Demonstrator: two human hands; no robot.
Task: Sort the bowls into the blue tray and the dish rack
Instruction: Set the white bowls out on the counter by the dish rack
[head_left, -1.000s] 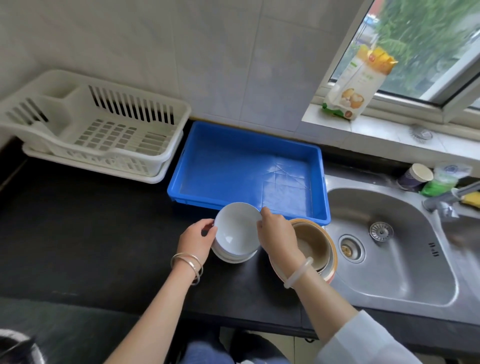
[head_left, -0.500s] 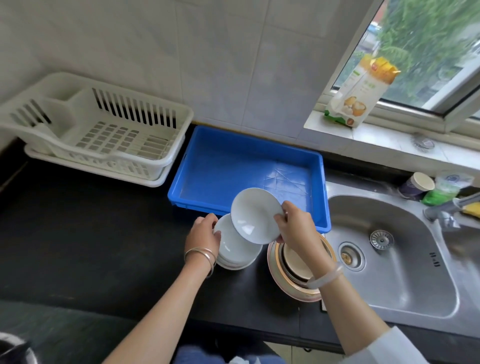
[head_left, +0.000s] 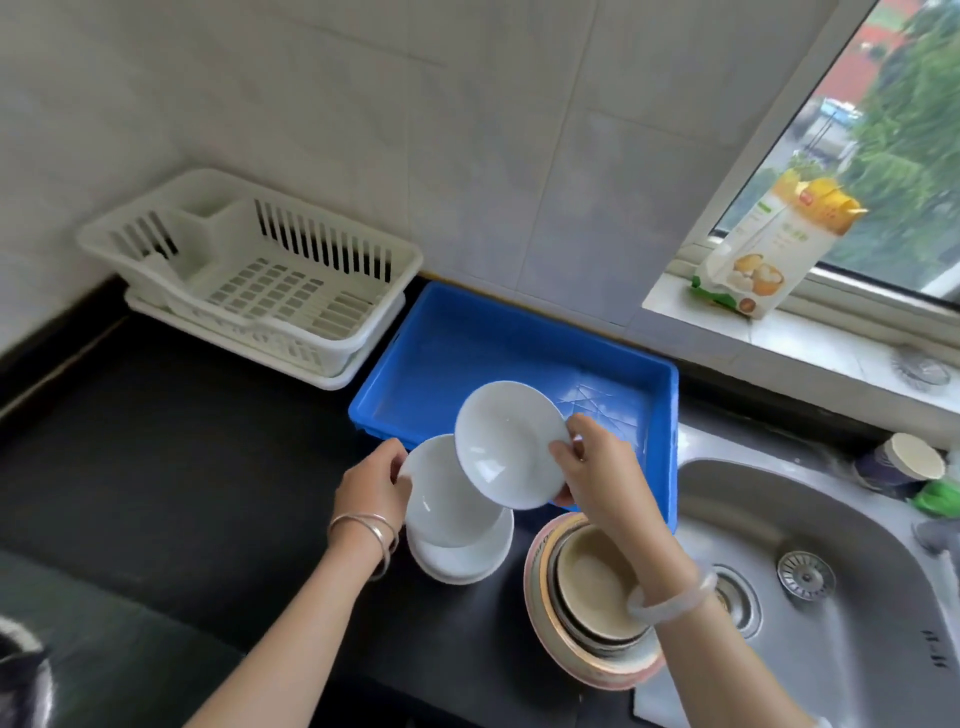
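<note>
My right hand (head_left: 602, 470) pinches the rim of a white bowl (head_left: 506, 441), tilted and lifted over the near edge of the blue tray (head_left: 447, 353). My left hand (head_left: 371, 486) grips the top bowl of the white bowl stack (head_left: 452, 525) on the black counter, and that bowl is tipped up. A stack of beige and pink-rimmed bowls (head_left: 589, 597) stands to the right, partly under my right forearm. The white dish rack (head_left: 260, 270) sits at the back left with nothing in it. The blue tray holds nothing.
A steel sink (head_left: 831, 571) lies to the right with a drain and a strainer. A paper cup (head_left: 901, 465) and a green item (head_left: 940, 496) stand behind the sink. A food packet (head_left: 769, 249) leans on the window sill. Tiled wall runs behind.
My right hand has lifted one white bowl off the stack and carried it up toward the blue tray. My left hand has taken hold of the following bowl and tipped it.
</note>
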